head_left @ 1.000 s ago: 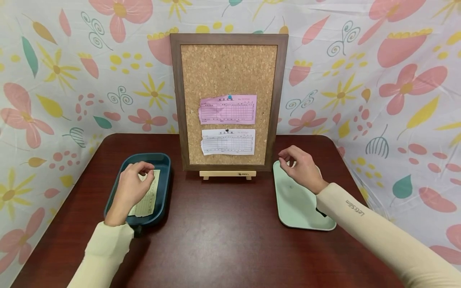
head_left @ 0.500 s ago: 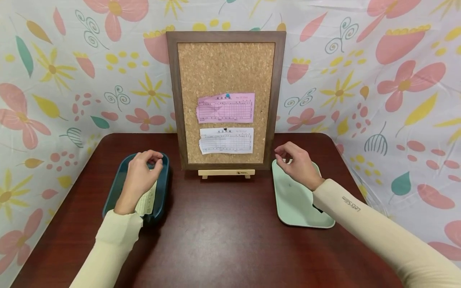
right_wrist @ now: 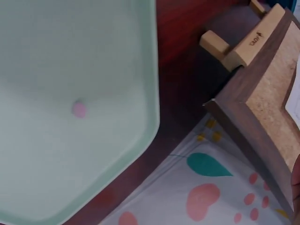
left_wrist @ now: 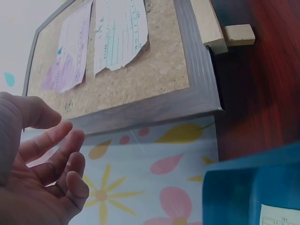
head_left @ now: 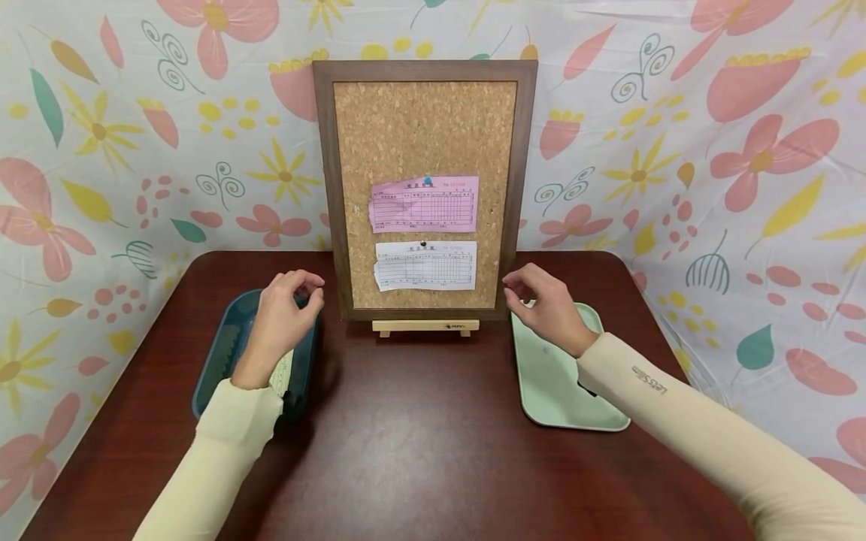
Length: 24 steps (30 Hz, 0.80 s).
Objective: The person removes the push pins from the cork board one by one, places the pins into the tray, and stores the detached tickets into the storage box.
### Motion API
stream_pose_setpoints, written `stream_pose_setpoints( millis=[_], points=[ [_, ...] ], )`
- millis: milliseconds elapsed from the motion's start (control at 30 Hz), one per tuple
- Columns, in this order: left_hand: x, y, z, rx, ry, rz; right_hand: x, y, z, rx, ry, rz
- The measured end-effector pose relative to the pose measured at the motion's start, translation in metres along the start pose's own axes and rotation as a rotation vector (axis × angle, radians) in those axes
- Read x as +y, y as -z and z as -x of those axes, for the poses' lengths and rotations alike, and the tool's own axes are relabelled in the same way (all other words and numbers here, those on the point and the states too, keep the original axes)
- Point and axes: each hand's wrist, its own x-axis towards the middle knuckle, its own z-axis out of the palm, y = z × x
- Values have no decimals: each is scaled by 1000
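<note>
Here the left hand (head_left: 283,315) hovers above the far end of the dark blue tray (head_left: 223,353), its fingers loosely curved and gripping nothing; a yellowish slip (head_left: 283,372) lies in that tray beneath the wrist. The right hand (head_left: 544,304) hangs over the near corner of the pale green tray (head_left: 561,383), fingers curled toward the thumb, though whether they pinch anything cannot be told. Between them stands the cork board (head_left: 425,143) with a pink slip (head_left: 424,204) and a white slip (head_left: 426,265) pinned on it.

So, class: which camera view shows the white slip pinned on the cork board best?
The head view: the white slip faces the camera whole, under the pink slip. The left wrist view shows it slanted, its top cut off. The right wrist view catches only an edge.
</note>
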Motion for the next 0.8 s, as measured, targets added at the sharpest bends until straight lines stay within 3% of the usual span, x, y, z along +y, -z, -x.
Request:
stream_pose_setpoints(
  millis=[400,800],
  points=[
    [14,-14,-23,41,-60,-3,-10,-5,-24,29,45,17],
    [27,-20,-48,59,-75,16,-25,-10,-49,65,59,9]
  ],
)
